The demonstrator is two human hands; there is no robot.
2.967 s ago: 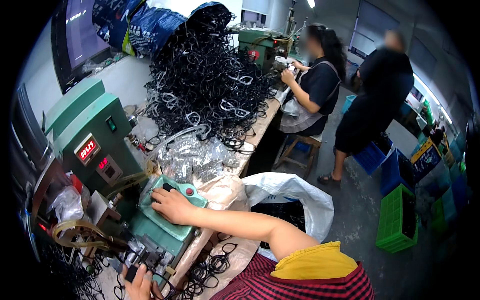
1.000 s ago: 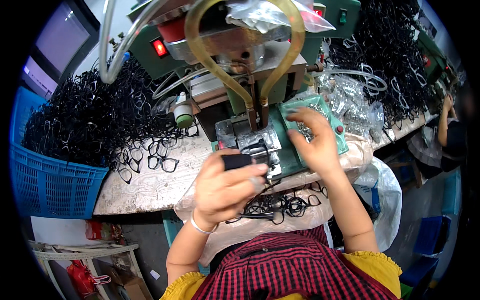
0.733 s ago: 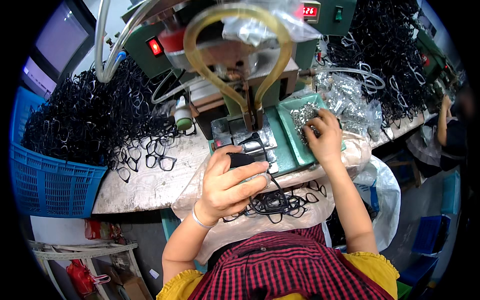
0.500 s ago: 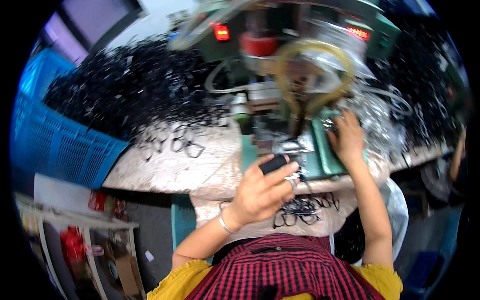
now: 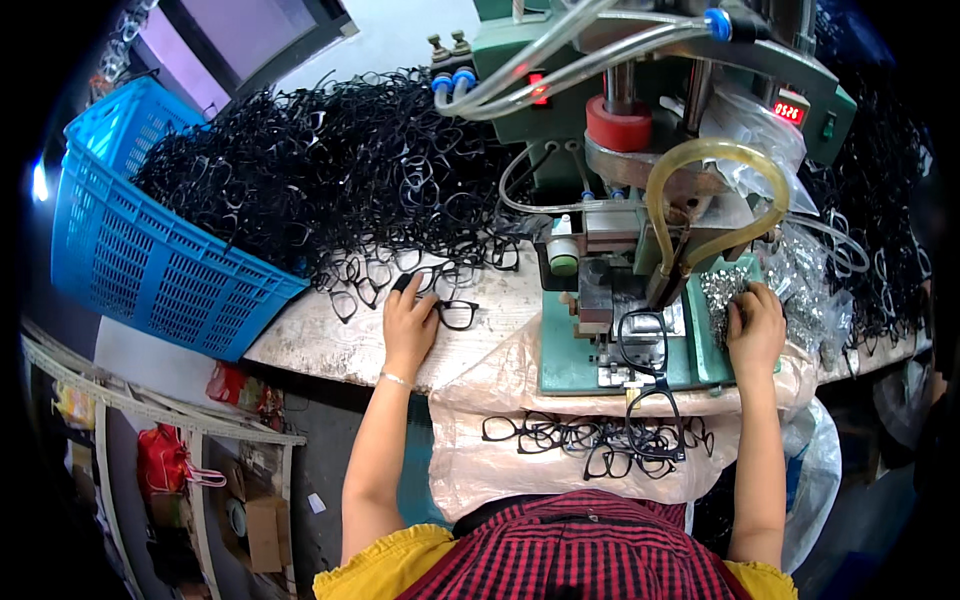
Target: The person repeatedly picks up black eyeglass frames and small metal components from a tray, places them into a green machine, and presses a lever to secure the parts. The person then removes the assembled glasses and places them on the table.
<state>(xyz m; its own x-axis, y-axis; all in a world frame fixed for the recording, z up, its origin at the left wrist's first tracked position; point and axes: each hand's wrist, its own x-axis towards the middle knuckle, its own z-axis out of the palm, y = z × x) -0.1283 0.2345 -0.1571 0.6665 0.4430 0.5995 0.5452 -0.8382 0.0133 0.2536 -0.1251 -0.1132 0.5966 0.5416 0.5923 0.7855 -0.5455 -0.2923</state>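
My left hand (image 5: 408, 330), a black cover on one finger, rests at the near edge of the heap on the bench. Its fingers are closed on a black eyeglass frame (image 5: 458, 316), one rim sticking out to the right. My right hand (image 5: 757, 338) reaches into a green tray (image 5: 712, 368) of small shiny metal parts (image 5: 722, 290). Its thumb and fingers are pinched together; what lies between them is too small to make out. Between my hands, another black eyeglass frame (image 5: 658, 383) hangs at the front of a green press (image 5: 560, 370).
Black frames form a big heap (image 5: 330, 170) behind my left hand, against a blue crate (image 5: 170, 270). Several frames (image 5: 600, 437) lie on the cloth (image 5: 470, 470) over my lap. A yellowish hose (image 5: 770, 165) loops before the press. Plastic bags (image 5: 815, 290) lie right of the tray.
My left hand has moved from in front of the press out to the left, onto the frames. My right hand stays at the tray. The view has shifted, and a frame now shows clearly at the press.
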